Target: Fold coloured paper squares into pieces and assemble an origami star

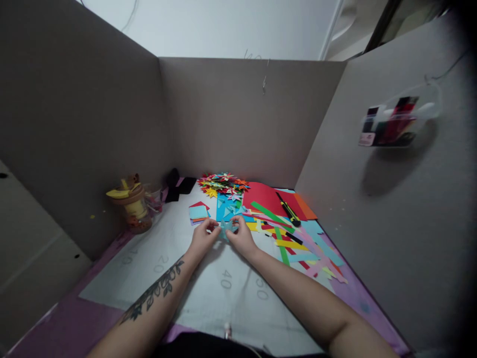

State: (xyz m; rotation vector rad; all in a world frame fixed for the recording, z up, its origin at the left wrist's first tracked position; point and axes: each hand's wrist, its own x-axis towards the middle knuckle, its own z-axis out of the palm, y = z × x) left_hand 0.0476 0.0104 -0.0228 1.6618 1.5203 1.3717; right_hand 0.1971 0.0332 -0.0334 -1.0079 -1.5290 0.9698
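Observation:
My left hand [203, 237] and my right hand [242, 237] meet over the middle of the cutting mat [164, 268]. Both pinch a small folded piece of light blue paper [227, 229] between their fingertips, just above the mat. A small stack of coloured paper squares [198, 213] lies just beyond my left hand. Blue sheets with small folded pieces [228, 208] lie beyond the held paper. A heap of finished multicoloured paper stars [222, 184] sits at the far edge.
Red and orange sheets [265, 196], a yellow-black utility knife [287, 210] and many coloured paper strips [298, 246] lie to the right. A yellow-lidded jar [131, 206] stands at the left. Cardboard walls enclose the desk; a clear pouch [395, 122] hangs on the right wall.

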